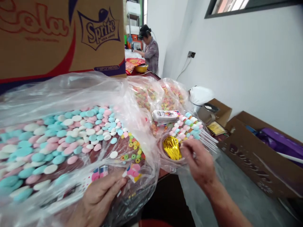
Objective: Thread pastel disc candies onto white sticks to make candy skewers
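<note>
My left hand (pixel 100 195) is closed on a clear printed packet with a pink, blue and yellow design (pixel 133 172); it lies over the plastic sheeting at the table's front edge. My right hand (pixel 201 164) hovers at the right rim of a round bowl (pixel 163 156) that contains gold twist ties (pixel 172 147). Its thumb and fingers are pinched together, and whatever may be between them is too small to make out. Just beyond that hand lie candy skewers (pixel 188 126) of pink, white and blue pieces on white sticks (pixel 208 140). Behind the bowl sits a stack of printed cards or packets (pixel 165 115).
Pastel candy discs (pixel 54 138) spread across the left, with small ring candies (pixel 134 148) beside them. Clear bags of colourful candies (pixel 163 94) stand behind. A large carton (pixel 59 37) rises at back left; an open box (pixel 260 157) is at right. Another person (pixel 151 52) works farther back.
</note>
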`<state>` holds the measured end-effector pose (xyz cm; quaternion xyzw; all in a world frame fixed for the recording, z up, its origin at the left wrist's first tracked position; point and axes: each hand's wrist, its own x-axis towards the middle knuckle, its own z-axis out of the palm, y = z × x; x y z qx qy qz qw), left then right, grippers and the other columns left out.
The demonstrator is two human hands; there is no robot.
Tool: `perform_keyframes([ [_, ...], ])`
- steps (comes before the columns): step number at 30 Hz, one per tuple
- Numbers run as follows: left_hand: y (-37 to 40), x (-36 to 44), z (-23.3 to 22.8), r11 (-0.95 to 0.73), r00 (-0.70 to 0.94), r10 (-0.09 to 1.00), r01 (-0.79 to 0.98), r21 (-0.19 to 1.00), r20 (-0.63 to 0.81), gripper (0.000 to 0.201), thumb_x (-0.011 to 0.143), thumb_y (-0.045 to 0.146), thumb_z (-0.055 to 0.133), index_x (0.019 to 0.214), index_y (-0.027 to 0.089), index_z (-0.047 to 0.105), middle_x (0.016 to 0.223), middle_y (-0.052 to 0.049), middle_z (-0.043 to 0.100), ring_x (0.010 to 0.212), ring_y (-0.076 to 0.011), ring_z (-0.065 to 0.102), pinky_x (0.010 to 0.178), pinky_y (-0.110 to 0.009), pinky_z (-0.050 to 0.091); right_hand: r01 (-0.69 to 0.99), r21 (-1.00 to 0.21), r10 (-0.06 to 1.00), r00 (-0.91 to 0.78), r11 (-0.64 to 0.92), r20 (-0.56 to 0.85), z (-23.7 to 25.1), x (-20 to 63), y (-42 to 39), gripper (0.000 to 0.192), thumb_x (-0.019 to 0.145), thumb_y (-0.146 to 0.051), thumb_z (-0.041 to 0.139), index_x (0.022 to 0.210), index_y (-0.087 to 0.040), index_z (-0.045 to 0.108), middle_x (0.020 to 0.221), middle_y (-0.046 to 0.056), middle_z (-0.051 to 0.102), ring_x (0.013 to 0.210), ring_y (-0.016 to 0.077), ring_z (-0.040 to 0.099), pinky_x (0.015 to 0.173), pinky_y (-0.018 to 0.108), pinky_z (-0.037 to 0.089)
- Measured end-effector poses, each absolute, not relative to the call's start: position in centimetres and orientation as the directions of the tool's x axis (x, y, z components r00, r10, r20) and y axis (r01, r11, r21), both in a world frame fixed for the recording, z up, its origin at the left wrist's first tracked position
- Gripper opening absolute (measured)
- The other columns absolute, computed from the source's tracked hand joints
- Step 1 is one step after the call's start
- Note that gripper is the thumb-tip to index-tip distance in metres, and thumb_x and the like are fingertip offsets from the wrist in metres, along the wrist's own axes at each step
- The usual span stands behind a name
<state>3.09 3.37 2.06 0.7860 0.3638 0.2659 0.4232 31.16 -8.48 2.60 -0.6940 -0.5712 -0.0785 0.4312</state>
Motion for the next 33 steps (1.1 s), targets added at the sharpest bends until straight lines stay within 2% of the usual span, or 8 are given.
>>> perform_keyframes([
  [4,3.7,3.2,1.9,-0.399,0.592,0.794,0.336,0.853,0.139,0.025,0.081,0.050,0.064,0.084,0.031,0.080,0.077,0.002,0.078,0.074,-0.0228,0.071,0.069,-0.023,0.058,0.956,-0.102,0.770,0.284,-0.276,0.571,0.3,37.0,-10.8,0.021,0.095,-0.025,0.046,0.091,-0.019,0.065,0.085,0.009,0.068,0.082,0.0244,0.059,0.076,0.037,0.045],
  [6,3.8,3.4,1.8,-0.407,0.603,0.785,0.331,0.851,0.141,0.024,0.081,0.049,0.065,0.086,0.031,0.080,0.079,0.002,0.078,0.075,-0.0229,0.071,0.068,-0.022,0.058,0.953,0.040,0.830,0.241,-0.301,0.503,-0.9,38.1,-11.4,0.024,0.094,-0.021,0.045,0.084,-0.018,0.066,0.077,0.009,0.067,0.076,0.0244,0.057,0.073,0.037,0.044],
  [8,3.9,3.5,1.7,-0.405,0.626,0.770,0.334,0.851,0.121,0.022,0.082,0.045,0.064,0.088,0.031,0.080,0.083,0.001,0.079,0.077,-0.0230,0.071,0.069,-0.023,0.058,0.952,0.102,0.853,0.208,-0.289,0.478,-1.7,38.6,-11.5,0.025,0.094,-0.018,0.045,0.082,-0.018,0.067,0.072,0.008,0.065,0.073,0.0229,0.057,0.071,0.036,0.044],
  [12,3.9,3.4,1.6,-0.406,0.649,0.755,0.344,0.847,0.099,0.021,0.087,0.038,0.060,0.085,0.026,0.077,0.075,0.000,0.075,0.069,-0.0191,0.067,0.065,-0.021,0.054,0.961,0.047,0.748,0.182,-0.274,0.639,-1.2,39.2,-12.2,0.026,0.096,-0.022,0.044,0.091,-0.016,0.068,0.078,0.010,0.068,0.075,0.0228,0.060,0.073,0.036,0.045],
  [16,4.0,3.1,1.6,-0.416,0.679,0.727,0.321,0.851,0.099,0.025,0.091,0.031,0.055,0.075,0.020,0.071,0.074,-0.001,0.071,0.070,-0.0168,0.063,0.067,-0.022,0.049,0.967,-0.144,0.619,0.245,-0.209,0.746,1.2,38.8,-13.0,0.018,0.093,-0.023,0.053,0.102,-0.018,0.068,0.085,0.011,0.069,0.079,0.0246,0.063,0.076,0.039,0.048],
  [20,4.3,2.9,1.9,-0.370,0.712,0.699,0.268,0.890,0.076,0.024,0.092,0.027,0.055,0.072,0.019,0.067,0.071,0.000,0.065,0.067,-0.0141,0.057,0.066,-0.022,0.046,0.938,-0.331,0.735,0.156,0.098,0.660,4.1,36.1,-12.2,0.021,0.092,-0.020,0.055,0.109,-0.027,0.065,0.093,0.007,0.069,0.084,0.0220,0.064,0.078,0.036,0.050],
  [25,4.2,2.3,1.8,-0.289,0.747,0.664,0.282,0.915,-0.021,0.032,0.095,0.033,0.053,0.070,0.017,0.065,0.069,0.000,0.058,0.067,-0.0139,0.051,0.065,-0.023,0.042,0.890,-0.266,0.742,-0.112,0.371,0.660,5.5,33.6,-10.2,0.025,0.091,-0.017,0.055,0.112,-0.023,0.066,0.087,0.004,0.070,0.080,0.0186,0.060,0.078,0.034,0.048],
  [33,4.6,1.9,1.7,-0.185,0.744,0.657,0.314,0.931,-0.120,0.032,0.095,0.037,0.052,0.072,0.017,0.064,0.070,0.002,0.055,0.067,-0.0129,0.049,0.063,-0.022,0.038,0.887,-0.115,0.723,-0.284,0.448,0.629,4.9,34.0,-9.4,0.023,0.093,-0.017,0.054,0.111,-0.024,0.067,0.083,0.004,0.070,0.076,0.0186,0.058,0.083,0.038,0.045],
])
